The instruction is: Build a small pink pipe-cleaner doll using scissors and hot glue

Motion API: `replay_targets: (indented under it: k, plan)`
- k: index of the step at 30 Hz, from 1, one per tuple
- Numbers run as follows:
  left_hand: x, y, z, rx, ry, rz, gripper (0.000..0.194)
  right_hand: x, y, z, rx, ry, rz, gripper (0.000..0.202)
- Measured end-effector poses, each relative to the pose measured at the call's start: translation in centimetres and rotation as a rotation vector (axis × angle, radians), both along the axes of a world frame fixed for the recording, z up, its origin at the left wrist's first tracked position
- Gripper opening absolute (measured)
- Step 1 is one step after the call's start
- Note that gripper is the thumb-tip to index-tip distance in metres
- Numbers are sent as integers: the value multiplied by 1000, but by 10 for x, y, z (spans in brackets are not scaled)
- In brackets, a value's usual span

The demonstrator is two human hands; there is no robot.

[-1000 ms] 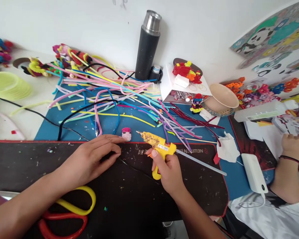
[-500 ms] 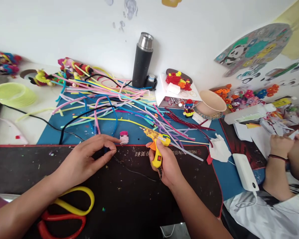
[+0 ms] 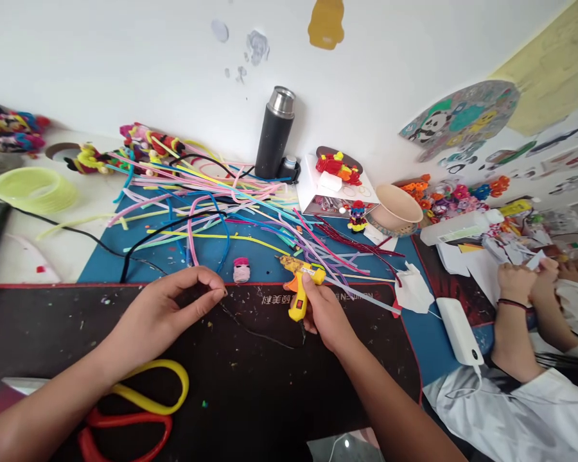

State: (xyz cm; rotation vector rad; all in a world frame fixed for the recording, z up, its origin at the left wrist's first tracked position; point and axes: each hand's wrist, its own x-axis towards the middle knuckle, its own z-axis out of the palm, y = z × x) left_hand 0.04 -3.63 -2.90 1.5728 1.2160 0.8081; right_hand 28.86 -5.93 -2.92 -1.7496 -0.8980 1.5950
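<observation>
My right hand is wrapped round the grip of a yellow hot glue gun. Its nozzle points up and to the left, over the rear edge of the dark mat. My left hand hovers above the mat with thumb and index fingertips pinched together; whatever they hold is too small to make out. Between the hands, just behind the mat's edge, a small pink-and-white fuzzy piece stands apart from both. The glue gun's black cord runs across the mat. Scissors with red and yellow handles lie partly under my left forearm.
Colourful pipe cleaners spread over the blue surface behind the mat. Farther back stand a black thermos, a white box and a beige bowl. A white power bank lies at right, near another person's hands.
My left hand has drawn away from the pink-and-white piece, and its fingertips have closed into a pinch. The glue gun stays in my right hand. The view has tilted up slightly.
</observation>
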Motion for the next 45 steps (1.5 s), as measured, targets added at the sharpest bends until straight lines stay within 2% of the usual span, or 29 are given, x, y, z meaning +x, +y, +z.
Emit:
replay_targets:
  k: [5,8,11,14,19,24,29,37,45]
  plan:
    - [0,2,7,-251,-192,102,45,18,-5,-4,131,-344,199,77]
    - [5,5,12,-386,-338,197,55,23,-10,-5,212,-469,281,76]
    - [11,6,16,-518,-466,292,60,22,-18,-5,280,-489,267,67]
    - [14,6,18,-610,-546,319,59,20,-26,-4,370,-457,219,55]
    - [17,2,20,-668,-593,280,49,11,-29,-3,535,-423,198,37]
    - [24,-3,21,-651,-569,238,50,-21,-18,-2,713,-343,223,14]
    - [29,-7,17,-642,-561,218,48,-51,-7,6,863,-348,286,11]
    - [32,-9,8,-674,-581,188,43,-55,-2,6,835,-405,346,18]
    - [36,-10,10,-700,-550,179,45,-57,-1,0,866,-414,359,18]
